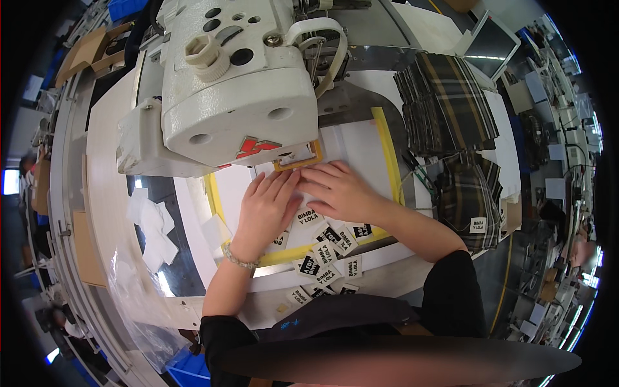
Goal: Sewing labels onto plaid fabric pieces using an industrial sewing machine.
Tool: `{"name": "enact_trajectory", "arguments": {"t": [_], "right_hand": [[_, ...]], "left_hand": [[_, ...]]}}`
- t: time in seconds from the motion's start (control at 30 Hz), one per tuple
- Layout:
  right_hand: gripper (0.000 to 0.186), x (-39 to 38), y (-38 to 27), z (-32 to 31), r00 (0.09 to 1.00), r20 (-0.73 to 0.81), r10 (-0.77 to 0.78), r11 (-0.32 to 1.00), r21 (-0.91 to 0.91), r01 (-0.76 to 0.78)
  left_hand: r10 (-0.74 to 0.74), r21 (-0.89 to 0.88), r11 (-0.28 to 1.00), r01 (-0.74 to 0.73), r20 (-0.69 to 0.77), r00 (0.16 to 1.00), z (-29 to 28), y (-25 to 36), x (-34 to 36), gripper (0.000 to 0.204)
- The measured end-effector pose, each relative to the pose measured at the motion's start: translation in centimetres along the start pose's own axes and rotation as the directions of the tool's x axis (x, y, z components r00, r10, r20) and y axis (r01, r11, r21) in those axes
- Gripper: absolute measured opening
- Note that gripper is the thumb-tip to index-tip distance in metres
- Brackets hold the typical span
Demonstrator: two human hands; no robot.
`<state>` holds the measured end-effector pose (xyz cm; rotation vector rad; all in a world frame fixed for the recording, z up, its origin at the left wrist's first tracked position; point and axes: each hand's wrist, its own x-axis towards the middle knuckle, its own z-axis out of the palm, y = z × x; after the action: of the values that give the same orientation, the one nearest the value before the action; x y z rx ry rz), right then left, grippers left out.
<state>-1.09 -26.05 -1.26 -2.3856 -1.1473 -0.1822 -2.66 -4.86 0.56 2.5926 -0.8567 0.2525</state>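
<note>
A white industrial sewing machine (pixel 238 109) stands before me, a small orange-brown frame (pixel 316 152) under its head. My left hand (pixel 267 203) lies palm down just below that frame, fingers stretched forward and nothing seen in them. My right hand (pixel 338 192) comes in from the right, fingers extended and lying flat, its fingertips meeting the left hand's. Both rest on a white work sheet (pixel 358 151) edged with yellow tape. What lies under the fingertips is hidden. Small square black and white labels (pixel 327 276) are scattered below my hands, several overlapping.
Stacked dark plaid fabric pieces (pixel 451 103) lie at the right, with more plaid pieces (pixel 467 200) nearer me, one bearing a white label. Thread snips (pixel 419 173) lie beside them. White paper scraps (pixel 155 229) lie left. A screen (pixel 491 44) stands at the back right.
</note>
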Motion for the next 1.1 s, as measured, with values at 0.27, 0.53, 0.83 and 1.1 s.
{"name": "enact_trajectory", "arguments": {"t": [0.27, 0.53, 0.83, 1.1], "right_hand": [[0.038, -0.2, -0.1, -0.2, 0.999, 0.033, 0.026, 0.998, 0.06, -0.028], [0.038, -0.3, -0.3, 0.2, 0.999, 0.019, 0.027, 1.0, 0.011, -0.028], [0.042, -0.3, -0.4, -0.1, 0.998, 0.049, 0.045, 0.998, 0.036, -0.047], [0.04, -0.5, -0.6, 0.8, 0.995, 0.012, 0.096, 0.995, 0.038, -0.097]], "left_hand": [[0.109, 0.014, 0.994, -0.108, -0.087, 0.99, 0.4, 1.1, -0.5, 0.05], [-0.025, -0.033, 0.999, 0.023, -0.037, 0.999, 0.5, 1.0, -0.3, 0.053], [-0.035, -0.073, 0.997, 0.036, 0.018, 0.999, 0.0, -0.1, -0.1, 0.05], [-0.033, -0.098, 0.995, 0.036, 0.034, 0.999, -0.2, 0.1, 0.4, 0.045]]}}
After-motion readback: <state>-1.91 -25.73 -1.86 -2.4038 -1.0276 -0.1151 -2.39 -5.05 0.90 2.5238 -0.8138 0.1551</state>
